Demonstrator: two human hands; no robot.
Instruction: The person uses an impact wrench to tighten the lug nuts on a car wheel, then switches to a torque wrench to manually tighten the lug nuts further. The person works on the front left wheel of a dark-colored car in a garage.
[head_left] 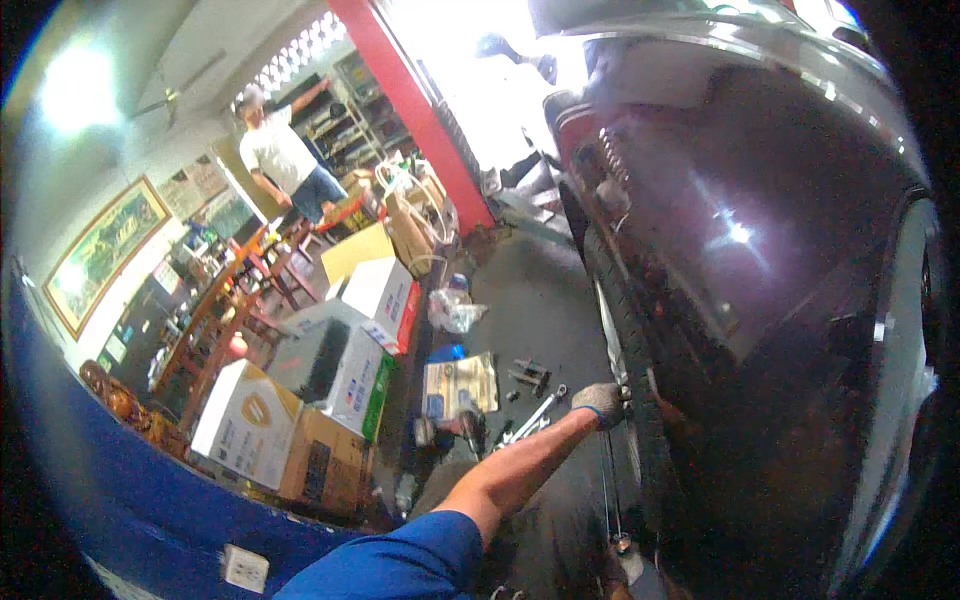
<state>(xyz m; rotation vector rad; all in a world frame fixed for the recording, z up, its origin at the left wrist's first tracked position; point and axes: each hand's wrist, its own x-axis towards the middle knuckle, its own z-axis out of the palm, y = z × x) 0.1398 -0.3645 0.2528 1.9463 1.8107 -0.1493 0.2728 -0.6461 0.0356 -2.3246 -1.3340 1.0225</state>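
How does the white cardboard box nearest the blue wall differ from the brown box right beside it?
The white box is pale with a round yellowish mark on its side; the brown box is plain tan with a dark printed panel. The white box sits higher and looks larger; the brown box is lower, nearer the floor. Both are closed cardboard boxes, side by side, far from the gloved left hand at the tyre.

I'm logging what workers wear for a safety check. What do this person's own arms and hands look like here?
Only one arm shows. It wears a short bright-blue sleeve that ends near the elbow, with the forearm bare. The hand wears a grey knitted work glove with a blue band at the cuff. The other arm and hand are out of view.
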